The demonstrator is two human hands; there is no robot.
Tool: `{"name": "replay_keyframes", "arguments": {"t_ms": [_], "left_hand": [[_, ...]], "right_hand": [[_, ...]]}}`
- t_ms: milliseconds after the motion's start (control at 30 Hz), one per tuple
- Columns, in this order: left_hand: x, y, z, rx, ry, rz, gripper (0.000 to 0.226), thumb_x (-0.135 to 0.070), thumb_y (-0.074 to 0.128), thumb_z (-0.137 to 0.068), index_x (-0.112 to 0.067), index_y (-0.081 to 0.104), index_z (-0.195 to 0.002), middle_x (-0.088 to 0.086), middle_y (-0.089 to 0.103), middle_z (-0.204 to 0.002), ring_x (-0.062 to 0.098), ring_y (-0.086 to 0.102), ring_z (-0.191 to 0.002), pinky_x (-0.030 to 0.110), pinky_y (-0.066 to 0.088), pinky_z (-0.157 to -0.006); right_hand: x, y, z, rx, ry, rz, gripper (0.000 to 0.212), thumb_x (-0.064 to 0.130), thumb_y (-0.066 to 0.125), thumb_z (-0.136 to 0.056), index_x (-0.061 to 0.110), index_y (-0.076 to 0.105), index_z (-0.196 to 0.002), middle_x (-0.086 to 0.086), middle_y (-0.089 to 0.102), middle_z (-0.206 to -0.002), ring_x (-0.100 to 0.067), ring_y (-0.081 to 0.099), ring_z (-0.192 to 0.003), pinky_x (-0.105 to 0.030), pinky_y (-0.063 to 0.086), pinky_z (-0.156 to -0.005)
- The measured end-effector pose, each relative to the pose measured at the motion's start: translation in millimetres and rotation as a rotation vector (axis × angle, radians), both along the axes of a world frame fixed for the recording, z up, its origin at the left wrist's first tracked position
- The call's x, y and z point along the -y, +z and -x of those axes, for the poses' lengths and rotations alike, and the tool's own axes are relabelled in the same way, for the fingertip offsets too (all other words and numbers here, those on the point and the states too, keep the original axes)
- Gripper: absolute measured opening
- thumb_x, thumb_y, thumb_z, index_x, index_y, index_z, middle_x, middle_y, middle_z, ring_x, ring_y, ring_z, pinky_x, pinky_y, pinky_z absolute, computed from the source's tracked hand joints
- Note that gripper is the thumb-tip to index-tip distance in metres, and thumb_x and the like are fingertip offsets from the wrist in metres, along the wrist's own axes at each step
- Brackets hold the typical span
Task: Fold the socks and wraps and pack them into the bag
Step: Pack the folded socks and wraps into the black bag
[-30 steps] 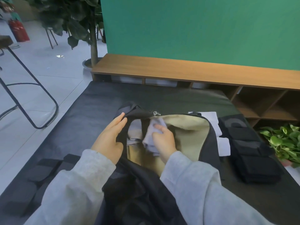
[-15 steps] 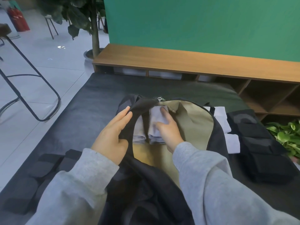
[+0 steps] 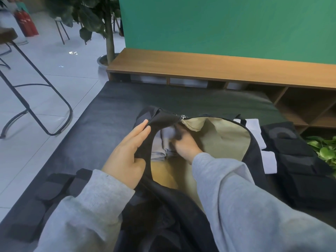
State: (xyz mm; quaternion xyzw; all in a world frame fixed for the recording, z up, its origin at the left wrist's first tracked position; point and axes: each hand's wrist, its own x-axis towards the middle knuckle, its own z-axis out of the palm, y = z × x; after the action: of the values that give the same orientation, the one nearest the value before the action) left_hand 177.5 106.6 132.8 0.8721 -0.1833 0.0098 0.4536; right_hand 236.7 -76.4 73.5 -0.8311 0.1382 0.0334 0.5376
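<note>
A black bag [image 3: 255,142] with tan lining lies unzipped on the dark mat. My left hand [image 3: 129,151] pinches its left rim and holds the mouth apart. My right hand [image 3: 186,145] reaches into the bag, fingers curled over a folded grey sock [image 3: 168,135] set against another grey bundle [image 3: 159,149]; the fingertips are in shadow under the rim. Folded white socks [image 3: 269,160] lie just right of the bag. A stack of black wraps [image 3: 300,160] sits farther right, and more black wraps [image 3: 54,188] lie near my left sleeve.
The dark mat [image 3: 118,106] ends at a wooden bench [image 3: 218,70] with open cubbies below a green wall. A leafy plant [image 3: 325,150] stands at the right edge. A black-framed stool [image 3: 36,91] and a potted tree [image 3: 109,42] stand on the tiled floor at left.
My right hand has carried the folded grey sock deeper into the bag, up under the zipper end. My left hand keeps its hold on the rim. The view has tilted slightly.
</note>
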Motion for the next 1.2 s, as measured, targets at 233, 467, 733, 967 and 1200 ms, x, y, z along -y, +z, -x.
{"name": "replay_keyframes", "arguments": {"t_ms": [233,467,733,967,1200], "left_hand": [[1,-1,0,-0.011,0.023,0.005,0.08,0.022,0.04,-0.075,-0.025,0.037,-0.14,-0.038,0.022,-0.135,-0.014,0.021,-0.13,-0.006,0.019,-0.094],[4,1,4,-0.002,0.081,-0.047,0.078,0.019,0.04,-0.079,-0.022,0.03,-0.144,-0.03,0.014,-0.141,-0.005,0.017,-0.135,0.005,0.017,-0.1],[13,-1,18,-0.006,0.117,-0.14,0.077,0.017,0.044,-0.081,-0.023,0.027,-0.145,-0.012,0.001,-0.155,0.007,0.004,-0.142,0.015,0.013,-0.107],[21,0,32,-0.042,0.225,-0.11,0.07,0.009,0.054,-0.083,-0.019,0.031,-0.144,-0.004,0.0,-0.156,0.014,0.005,-0.143,0.029,0.016,-0.113],[26,2,37,-0.052,0.243,-0.142,0.072,0.008,0.055,-0.083,-0.017,0.029,-0.145,-0.002,0.0,-0.156,0.016,0.003,-0.143,0.031,0.013,-0.114]], "right_hand": [[-6,4,10,-0.096,0.074,0.317,0.054,0.025,0.042,-0.098,0.028,0.02,-0.147,-0.014,0.018,-0.149,-0.035,0.025,-0.136,-0.037,0.026,-0.11],[-5,57,67,-0.21,0.3,0.454,0.068,0.035,0.039,-0.099,0.024,-0.004,-0.15,-0.013,0.0,-0.157,-0.024,0.003,-0.145,-0.037,0.014,-0.116],[37,112,165,0.368,-0.054,-0.12,0.029,0.0,0.044,-0.095,0.024,0.06,-0.102,0.003,0.066,-0.099,-0.005,0.065,-0.078,-0.016,0.05,-0.071],[112,53,186,0.267,-0.514,0.228,0.024,0.007,0.044,-0.095,0.026,0.059,-0.094,0.005,0.063,-0.101,-0.003,0.06,-0.084,-0.014,0.045,-0.072],[131,9,171,0.025,-0.43,0.296,0.031,0.009,0.053,-0.091,0.022,0.059,-0.119,-0.003,0.055,-0.122,-0.018,0.054,-0.098,-0.019,0.036,-0.086]]}}
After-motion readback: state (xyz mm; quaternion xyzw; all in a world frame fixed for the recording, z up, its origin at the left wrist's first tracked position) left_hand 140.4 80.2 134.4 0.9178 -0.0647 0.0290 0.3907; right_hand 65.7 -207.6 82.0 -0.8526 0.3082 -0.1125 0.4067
